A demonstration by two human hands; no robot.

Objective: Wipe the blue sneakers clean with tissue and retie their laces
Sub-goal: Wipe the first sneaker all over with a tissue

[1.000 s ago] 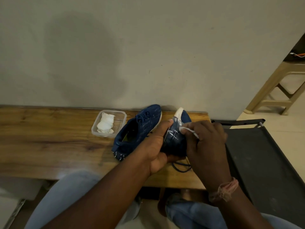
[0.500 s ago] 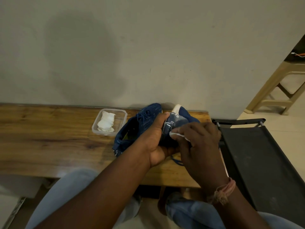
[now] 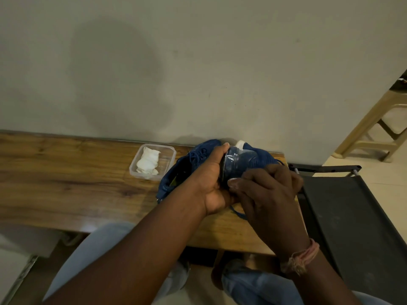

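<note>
Two blue sneakers are at the right end of the wooden table (image 3: 66, 179). One sneaker (image 3: 244, 160) is tipped on its side, white toe towards the wall, and my left hand (image 3: 211, 179) grips it with the thumb over its top. My right hand (image 3: 266, 190) presses a small piece of white tissue (image 3: 232, 179) against that sneaker's side; most of the tissue is hidden under the fingers. The other sneaker (image 3: 187, 166) lies behind my left hand, its opening facing me. A dark lace (image 3: 239, 213) hangs below my hands.
A clear plastic container (image 3: 168, 153) with white tissue (image 3: 148, 161) stands left of the sneakers. A black fabric seat (image 3: 343, 216) adjoins the table's right end. A beige plastic stool (image 3: 374, 128) stands at the far right. The wall runs right behind the table.
My right hand has slid the tissue down and towards me along the sneaker's side. My left hand has turned the sneaker more onto its side.
</note>
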